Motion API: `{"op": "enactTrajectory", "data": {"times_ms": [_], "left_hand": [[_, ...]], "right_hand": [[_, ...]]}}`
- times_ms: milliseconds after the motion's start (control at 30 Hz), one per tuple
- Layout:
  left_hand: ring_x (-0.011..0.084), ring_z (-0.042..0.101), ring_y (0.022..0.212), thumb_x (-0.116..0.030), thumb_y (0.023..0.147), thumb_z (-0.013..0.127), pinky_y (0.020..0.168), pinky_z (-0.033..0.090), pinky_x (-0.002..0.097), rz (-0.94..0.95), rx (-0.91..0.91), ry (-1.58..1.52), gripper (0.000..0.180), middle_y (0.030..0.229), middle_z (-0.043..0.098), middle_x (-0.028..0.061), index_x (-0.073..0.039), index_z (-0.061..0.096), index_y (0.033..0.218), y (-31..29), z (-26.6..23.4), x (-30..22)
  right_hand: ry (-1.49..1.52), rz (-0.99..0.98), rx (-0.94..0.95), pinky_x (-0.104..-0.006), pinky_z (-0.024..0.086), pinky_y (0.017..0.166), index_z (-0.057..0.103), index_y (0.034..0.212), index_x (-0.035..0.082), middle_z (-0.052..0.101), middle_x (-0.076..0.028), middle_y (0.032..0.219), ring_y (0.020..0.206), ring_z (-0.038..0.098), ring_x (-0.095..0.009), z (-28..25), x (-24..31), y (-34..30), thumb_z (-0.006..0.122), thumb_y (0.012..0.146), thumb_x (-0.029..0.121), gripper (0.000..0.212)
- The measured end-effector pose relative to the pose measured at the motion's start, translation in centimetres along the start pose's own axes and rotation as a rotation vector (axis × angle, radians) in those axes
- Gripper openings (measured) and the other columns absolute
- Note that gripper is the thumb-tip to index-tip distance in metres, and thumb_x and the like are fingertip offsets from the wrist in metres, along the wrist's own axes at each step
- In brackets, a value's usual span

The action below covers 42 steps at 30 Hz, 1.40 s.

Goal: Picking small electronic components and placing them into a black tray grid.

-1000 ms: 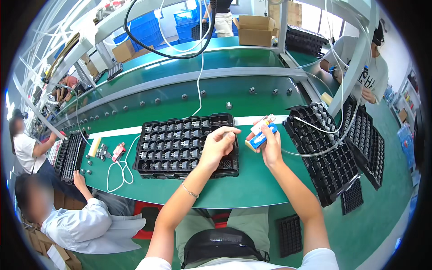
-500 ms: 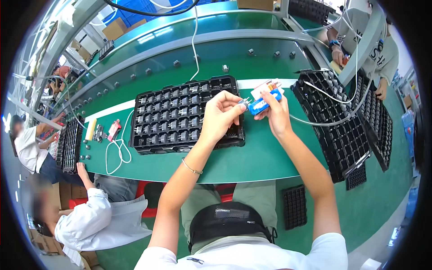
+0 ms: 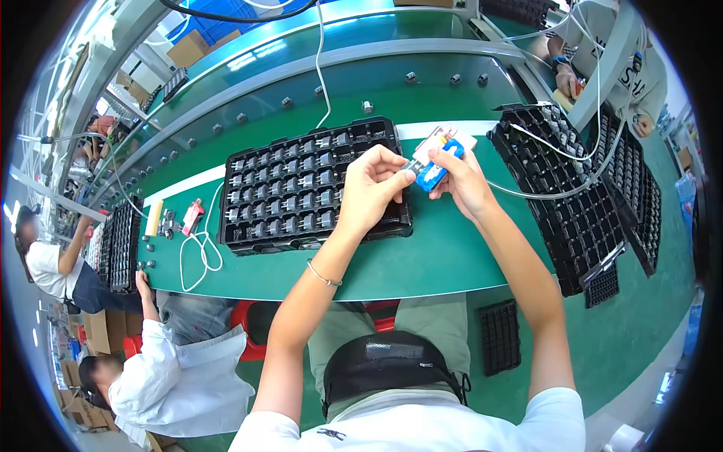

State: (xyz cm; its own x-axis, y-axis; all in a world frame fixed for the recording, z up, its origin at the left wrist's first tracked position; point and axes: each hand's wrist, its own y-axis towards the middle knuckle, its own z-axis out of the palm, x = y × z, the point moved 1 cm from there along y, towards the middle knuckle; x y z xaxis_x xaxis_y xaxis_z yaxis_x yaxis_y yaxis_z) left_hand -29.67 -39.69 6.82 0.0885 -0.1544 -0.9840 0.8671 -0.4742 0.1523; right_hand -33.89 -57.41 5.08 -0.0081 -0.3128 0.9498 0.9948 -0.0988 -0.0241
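Observation:
My left hand [image 3: 370,188] pinches a small grey power plug [image 3: 411,167] between thumb and fingertips, its pins toward my right hand. My right hand [image 3: 465,183] is closed around a blue block [image 3: 437,172] with a white and red piece [image 3: 446,138] on its far side. Plug and block meet between the hands; whether the pins are inside the block is hidden by my fingers. Under and left of my left hand lies a black compartment tray [image 3: 275,246], holding rows of grey plugs [image 3: 306,181]. Its right-hand compartments are partly covered by my hand.
More black trays [image 3: 561,218] overlap at the right, crossed by a pale cable [image 3: 553,197]. Left of my tray are a red and white device [image 3: 193,215] with a white cord, and a yellow block [image 3: 154,217]. Single plugs [image 3: 367,107] stand beyond. Co-workers sit left and far right.
My right hand has tilted the blue block and brought it against the plug. My left hand stays nearly in place. At the far left a co-worker's arm has risen.

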Motion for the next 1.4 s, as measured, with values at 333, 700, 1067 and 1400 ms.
{"op": "enactTrajectory", "data": {"times_ms": [333, 700, 1067, 1400], "left_hand": [[0.0059, 0.057, 0.059, -0.007, 0.079, 0.075, 0.048, 0.045, 0.0203, 0.029, 0.151, -0.112, 0.025, 0.079, 0.063, 0.0027, -0.001, 0.059, 0.098, 1.2, 0.1, 2.3], [0.0086, 0.056, 0.057, -0.007, 0.084, 0.068, 0.050, 0.045, 0.0221, 0.079, 0.120, -0.149, 0.018, 0.080, 0.065, 0.0064, 0.002, 0.058, 0.097, 0.5, -0.3, 2.1], [0.0074, 0.057, 0.062, -0.016, 0.089, 0.063, 0.053, 0.044, 0.0200, 0.031, 0.128, 0.005, 0.017, 0.079, 0.068, 0.0055, 0.000, 0.064, 0.095, 0.3, 0.0, 0.8], [0.0049, 0.053, 0.060, -0.014, 0.092, 0.059, 0.051, 0.038, 0.0176, 0.010, 0.164, 0.022, 0.014, 0.077, 0.066, 0.0040, -0.001, 0.064, 0.095, 0.0, 0.9, 0.8]], "right_hand": [[0.018, 0.005, 0.098, -0.0214, 0.044, 0.053, 0.050, 0.126, 0.004, 0.062, -0.004, 0.104, 0.080, 0.059, -0.009, -1.7, -0.3, -0.1, 0.058, 0.096, 0.027, 0.039], [-0.959, -0.712, -0.526, -0.0278, 0.049, 0.085, 0.058, 0.123, -0.007, 0.066, -0.012, 0.116, 0.100, 0.063, -0.017, -9.2, -0.1, 3.8, 0.070, 0.086, 0.017, 0.046], [-1.167, -0.596, -0.496, -0.0308, 0.051, 0.073, 0.064, 0.113, 0.000, 0.070, -0.013, 0.088, 0.077, 0.066, -0.016, -5.5, 1.5, 2.1, 0.073, 0.078, 0.019, 0.040], [-1.063, -0.648, -0.491, -0.0288, 0.049, 0.064, 0.064, 0.098, 0.001, 0.066, -0.009, 0.074, 0.065, 0.063, -0.014, -5.7, 2.2, 0.9, 0.073, 0.075, 0.020, 0.031]]}}
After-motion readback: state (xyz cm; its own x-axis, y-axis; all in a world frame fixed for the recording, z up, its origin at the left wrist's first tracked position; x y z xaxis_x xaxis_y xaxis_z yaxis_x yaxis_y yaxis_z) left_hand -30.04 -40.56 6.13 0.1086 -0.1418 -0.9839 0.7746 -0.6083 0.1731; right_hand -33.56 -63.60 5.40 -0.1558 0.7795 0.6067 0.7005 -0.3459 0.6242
